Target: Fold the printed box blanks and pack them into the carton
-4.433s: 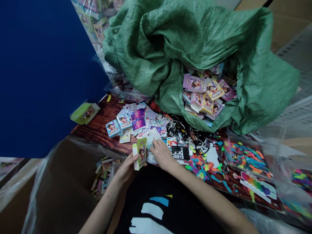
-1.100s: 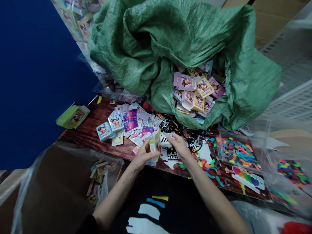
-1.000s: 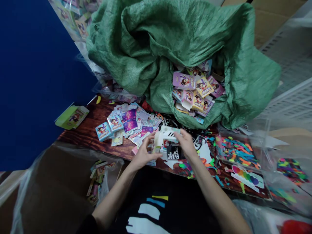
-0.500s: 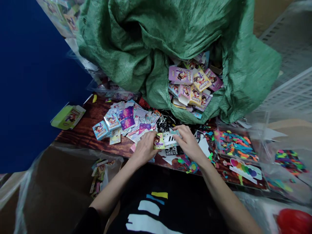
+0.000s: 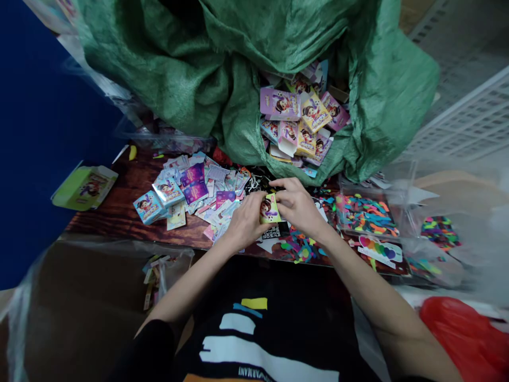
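Observation:
A small yellow-green box (image 5: 270, 208) with a cartoon girl printed on it is held up between both hands over the table's front edge. My left hand (image 5: 247, 220) grips its left side, thumb below and fingers above. My right hand (image 5: 300, 207) has its fingers closed at the box's right end, the index finger reaching past the top. That end is partly covered by the fingers. Just left of my hands lies a heap of printed cards and packets (image 5: 222, 185), with two light-blue boxes (image 5: 159, 199) at its left side.
A green woven sack (image 5: 234, 106) fills the back, its mouth showing several small cartoon boxes (image 5: 296, 114). An unfolded green box (image 5: 85, 187) lies far left. To the right are a clear tray of colourful pieces (image 5: 368, 213), a rainbow-heart card (image 5: 379, 250) and a red bag (image 5: 461, 339).
The white and striped papers that stuck out of the box's right end no longer show. My right hand has come closer to the box. The whole view has shifted slightly.

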`<action>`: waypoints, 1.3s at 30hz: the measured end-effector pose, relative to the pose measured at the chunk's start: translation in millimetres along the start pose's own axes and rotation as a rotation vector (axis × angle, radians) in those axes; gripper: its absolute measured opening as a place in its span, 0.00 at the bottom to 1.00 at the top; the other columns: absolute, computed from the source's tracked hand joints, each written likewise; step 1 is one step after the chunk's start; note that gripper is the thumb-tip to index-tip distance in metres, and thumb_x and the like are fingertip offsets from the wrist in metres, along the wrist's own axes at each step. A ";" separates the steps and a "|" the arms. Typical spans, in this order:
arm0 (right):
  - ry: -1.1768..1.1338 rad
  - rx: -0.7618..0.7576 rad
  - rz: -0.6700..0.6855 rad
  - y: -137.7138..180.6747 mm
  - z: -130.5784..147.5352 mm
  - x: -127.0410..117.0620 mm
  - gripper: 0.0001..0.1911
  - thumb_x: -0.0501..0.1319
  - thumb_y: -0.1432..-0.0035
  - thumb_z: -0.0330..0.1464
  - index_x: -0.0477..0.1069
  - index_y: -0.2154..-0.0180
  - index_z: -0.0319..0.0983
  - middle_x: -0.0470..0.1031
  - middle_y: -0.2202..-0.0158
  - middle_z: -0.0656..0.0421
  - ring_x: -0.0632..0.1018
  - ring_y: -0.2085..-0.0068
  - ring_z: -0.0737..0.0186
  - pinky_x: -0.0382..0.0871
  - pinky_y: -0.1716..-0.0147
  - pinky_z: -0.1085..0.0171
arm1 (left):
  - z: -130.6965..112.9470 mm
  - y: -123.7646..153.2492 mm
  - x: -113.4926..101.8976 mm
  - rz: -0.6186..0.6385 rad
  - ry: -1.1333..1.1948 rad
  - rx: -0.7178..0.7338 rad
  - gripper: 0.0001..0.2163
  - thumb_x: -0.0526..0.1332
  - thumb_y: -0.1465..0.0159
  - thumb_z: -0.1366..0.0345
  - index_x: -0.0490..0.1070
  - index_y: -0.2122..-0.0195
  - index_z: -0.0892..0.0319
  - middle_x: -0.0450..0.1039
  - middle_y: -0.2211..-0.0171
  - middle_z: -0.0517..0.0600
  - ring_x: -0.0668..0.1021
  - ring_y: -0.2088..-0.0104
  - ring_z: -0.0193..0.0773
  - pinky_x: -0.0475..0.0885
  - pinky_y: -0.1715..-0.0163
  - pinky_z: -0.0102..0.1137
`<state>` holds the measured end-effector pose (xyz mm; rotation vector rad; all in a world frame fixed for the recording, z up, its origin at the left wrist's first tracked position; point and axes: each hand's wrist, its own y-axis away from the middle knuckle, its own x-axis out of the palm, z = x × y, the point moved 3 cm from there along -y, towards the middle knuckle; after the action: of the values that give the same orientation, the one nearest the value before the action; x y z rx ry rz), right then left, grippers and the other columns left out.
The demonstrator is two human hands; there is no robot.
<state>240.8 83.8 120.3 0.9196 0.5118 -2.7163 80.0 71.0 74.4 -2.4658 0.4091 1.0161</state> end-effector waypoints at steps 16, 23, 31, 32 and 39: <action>0.345 0.397 0.088 162.8 -82.3 17.2 0.08 0.58 0.42 0.34 0.72 0.60 0.43 0.75 0.59 0.54 0.78 0.63 0.54 0.69 0.68 0.60 | 28.0 34.6 17.3 0.055 0.234 -0.383 0.31 0.70 0.45 0.58 0.61 0.43 0.57 0.72 0.49 0.54 0.77 0.51 0.47 0.72 0.53 0.40; -0.099 0.535 -0.230 125.5 -105.8 6.7 0.14 0.61 0.45 0.44 0.75 0.71 0.40 0.77 0.70 0.57 0.75 0.69 0.57 0.68 0.66 0.59 | 5.1 45.6 31.2 0.200 0.437 -0.407 0.31 0.72 0.48 0.61 0.62 0.44 0.59 0.73 0.50 0.55 0.77 0.50 0.48 0.73 0.51 0.41; -0.590 0.794 -0.353 103.0 -96.4 -12.6 0.18 0.73 0.64 0.45 0.73 0.75 0.39 0.64 0.82 0.66 0.61 0.80 0.70 0.50 0.82 0.68 | 8.0 57.7 29.9 0.219 0.543 -0.483 0.30 0.72 0.48 0.63 0.63 0.45 0.58 0.74 0.49 0.55 0.76 0.48 0.50 0.73 0.50 0.43; -0.682 0.822 -0.327 101.3 -93.5 -13.2 0.19 0.74 0.65 0.44 0.72 0.75 0.39 0.62 0.82 0.67 0.59 0.81 0.72 0.47 0.83 0.69 | 8.3 56.8 28.5 0.219 0.506 -0.471 0.30 0.72 0.47 0.62 0.63 0.45 0.57 0.74 0.49 0.55 0.76 0.48 0.50 0.73 0.50 0.43; -0.910 0.804 -0.186 92.5 -75.4 -10.3 0.19 0.73 0.64 0.42 0.68 0.75 0.41 0.65 0.79 0.64 0.66 0.77 0.67 0.60 0.79 0.66 | 4.4 46.5 25.5 0.201 0.264 -0.315 0.30 0.72 0.47 0.64 0.63 0.44 0.56 0.72 0.47 0.56 0.76 0.47 0.52 0.72 0.48 0.46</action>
<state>319.3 30.2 47.3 -0.3570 -0.7318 -3.0996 75.1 30.6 40.1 -2.9054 0.6343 0.8889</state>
